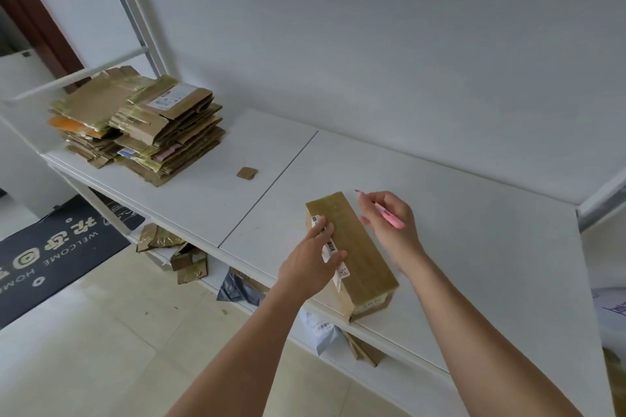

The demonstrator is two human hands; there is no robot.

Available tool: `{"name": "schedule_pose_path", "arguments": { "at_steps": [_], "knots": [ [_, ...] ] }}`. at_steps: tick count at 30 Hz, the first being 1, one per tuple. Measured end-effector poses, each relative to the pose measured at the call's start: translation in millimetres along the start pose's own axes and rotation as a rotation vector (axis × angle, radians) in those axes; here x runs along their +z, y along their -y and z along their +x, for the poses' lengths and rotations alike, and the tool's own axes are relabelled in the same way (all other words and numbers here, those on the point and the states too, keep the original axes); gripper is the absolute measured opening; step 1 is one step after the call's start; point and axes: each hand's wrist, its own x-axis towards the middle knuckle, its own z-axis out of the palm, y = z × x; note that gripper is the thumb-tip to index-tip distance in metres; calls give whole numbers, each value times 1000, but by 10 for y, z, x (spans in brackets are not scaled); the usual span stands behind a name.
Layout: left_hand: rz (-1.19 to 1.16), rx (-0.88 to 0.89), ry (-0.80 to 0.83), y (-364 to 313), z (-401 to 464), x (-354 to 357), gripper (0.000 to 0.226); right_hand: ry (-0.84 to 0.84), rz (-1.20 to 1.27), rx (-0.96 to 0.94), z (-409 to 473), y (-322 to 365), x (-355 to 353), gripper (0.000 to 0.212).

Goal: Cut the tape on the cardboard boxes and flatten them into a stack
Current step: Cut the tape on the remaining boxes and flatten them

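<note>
Cardboard box (355,254) sealed, left hand (310,264) steadying.

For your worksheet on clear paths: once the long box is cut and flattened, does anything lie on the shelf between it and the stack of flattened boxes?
Only a small cardboard scrap lies on the shelf between the box and the stack. It lies flat, so lifting the cardboard over it should clear it.

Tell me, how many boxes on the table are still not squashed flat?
1: the long taped box near the table's front edge, under the left hand. Any others may be hidden.
</note>
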Motion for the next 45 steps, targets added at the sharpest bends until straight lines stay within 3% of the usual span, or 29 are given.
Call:
{"name": "schedule_pose_path", "arguments": {
  "at_steps": [3, 23, 45],
  "knots": [
    [-11, 3, 22, 37, 14, -20, 68, 9, 27, 21, 65, -39, 183, 7],
    [-318, 87, 47, 225, 27, 38, 68, 48, -450, -253, 158, -327, 392, 15],
    [-185, 54, 19, 277, 110, 59, 73, 119, -541, -279, 186, -280, 331, 17]
  ]
}}
